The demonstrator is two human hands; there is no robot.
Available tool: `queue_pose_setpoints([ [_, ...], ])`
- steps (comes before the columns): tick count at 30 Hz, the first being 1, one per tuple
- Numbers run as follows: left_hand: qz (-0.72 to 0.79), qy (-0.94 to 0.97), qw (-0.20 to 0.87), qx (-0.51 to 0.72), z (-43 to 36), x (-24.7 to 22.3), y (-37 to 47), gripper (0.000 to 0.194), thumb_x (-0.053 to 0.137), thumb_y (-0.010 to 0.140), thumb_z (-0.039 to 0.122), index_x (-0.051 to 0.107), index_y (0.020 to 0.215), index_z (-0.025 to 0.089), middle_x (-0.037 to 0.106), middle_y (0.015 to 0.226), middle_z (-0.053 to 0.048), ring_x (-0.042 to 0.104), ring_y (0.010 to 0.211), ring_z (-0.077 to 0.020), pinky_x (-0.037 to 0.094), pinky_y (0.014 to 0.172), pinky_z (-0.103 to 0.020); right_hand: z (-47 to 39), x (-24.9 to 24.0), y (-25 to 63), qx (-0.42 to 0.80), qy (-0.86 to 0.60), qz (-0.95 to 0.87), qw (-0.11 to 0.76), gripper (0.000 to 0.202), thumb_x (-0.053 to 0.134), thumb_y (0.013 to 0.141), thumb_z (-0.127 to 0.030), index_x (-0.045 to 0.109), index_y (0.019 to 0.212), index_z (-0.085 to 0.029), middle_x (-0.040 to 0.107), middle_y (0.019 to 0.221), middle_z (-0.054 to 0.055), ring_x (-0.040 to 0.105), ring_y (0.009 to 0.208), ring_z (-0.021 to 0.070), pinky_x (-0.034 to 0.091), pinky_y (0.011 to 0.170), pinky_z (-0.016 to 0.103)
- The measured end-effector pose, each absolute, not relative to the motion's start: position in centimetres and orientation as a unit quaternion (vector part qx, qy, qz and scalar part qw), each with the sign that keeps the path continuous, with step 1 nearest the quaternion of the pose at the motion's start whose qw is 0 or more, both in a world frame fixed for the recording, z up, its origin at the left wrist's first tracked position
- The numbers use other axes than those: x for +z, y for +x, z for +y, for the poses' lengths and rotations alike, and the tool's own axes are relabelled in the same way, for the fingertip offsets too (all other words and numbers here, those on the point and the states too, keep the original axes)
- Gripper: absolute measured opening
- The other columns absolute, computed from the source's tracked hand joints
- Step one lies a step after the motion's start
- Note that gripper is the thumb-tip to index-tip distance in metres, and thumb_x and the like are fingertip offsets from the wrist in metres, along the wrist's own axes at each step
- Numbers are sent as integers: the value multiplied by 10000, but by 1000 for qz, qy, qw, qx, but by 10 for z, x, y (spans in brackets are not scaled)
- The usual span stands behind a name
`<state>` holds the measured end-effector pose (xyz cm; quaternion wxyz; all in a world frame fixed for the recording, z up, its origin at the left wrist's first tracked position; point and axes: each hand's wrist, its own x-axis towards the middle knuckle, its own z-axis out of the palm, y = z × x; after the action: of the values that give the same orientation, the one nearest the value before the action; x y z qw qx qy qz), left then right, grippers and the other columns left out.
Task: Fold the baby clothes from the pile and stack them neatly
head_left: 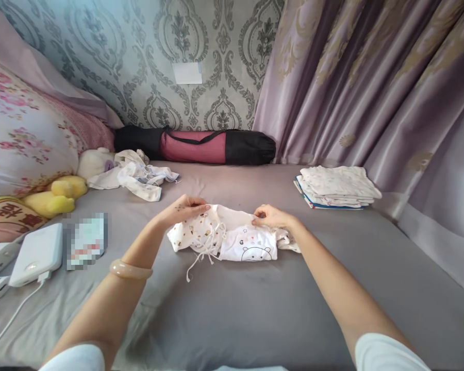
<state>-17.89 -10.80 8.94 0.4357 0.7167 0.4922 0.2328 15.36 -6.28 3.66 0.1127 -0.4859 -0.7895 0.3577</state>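
Note:
A small white baby garment (248, 243) with a cartoon bear face, printed sleeves and tie strings lies partly folded on the grey bed sheet (232, 309). My left hand (186, 209) pinches its far edge near the left shoulder, thumb and fingers closed on the cloth. On the other side my right hand (271, 215) grips the same edge, fingers curled. The strings hang toward me from the garment's left part. Its right sleeve is partly hidden behind my right wrist.
A folded clothes stack (338, 186) sits at the right, loose baby clothes (139, 175) at the far left. A black and red rolled bag (195, 146) lies along the wall. A white power bank (36, 255), cable, yellow plush toy (56, 197) and floral pillow (21, 129) are left.

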Motion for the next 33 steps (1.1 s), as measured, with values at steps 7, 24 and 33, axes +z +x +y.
queue_pose_setpoints([
  [7, 489, 719, 438, 228, -101, 109, -194, 364, 702, 710, 493, 676, 857, 161, 674, 765, -39, 586, 649, -143, 422, 547, -223, -75, 86, 167, 444, -471, -720, 249, 396, 776, 604, -500, 630, 718, -149, 620, 682, 3, 544, 640, 131, 414, 609, 254],
  [24, 512, 733, 185, 407, -36, 230, -177, 318, 667, 718, 419, 740, 825, 129, 547, 439, 9, 490, 407, -99, 388, 457, -217, -31, 240, 175, -14, -522, -805, 281, 278, 570, 835, -421, 764, 881, -226, 711, 788, 28, 614, 748, 185, 423, 673, 283],
  [33, 515, 765, 15, 386, -17, 276, -176, 258, 678, 667, 344, 763, 773, 125, 613, 534, 6, 563, 590, -142, 416, 628, -251, -10, 280, 172, -95, -506, -809, 285, 259, 546, 849, -293, 743, 1000, -220, 734, 879, 38, 641, 830, 200, 451, 732, 283],
])
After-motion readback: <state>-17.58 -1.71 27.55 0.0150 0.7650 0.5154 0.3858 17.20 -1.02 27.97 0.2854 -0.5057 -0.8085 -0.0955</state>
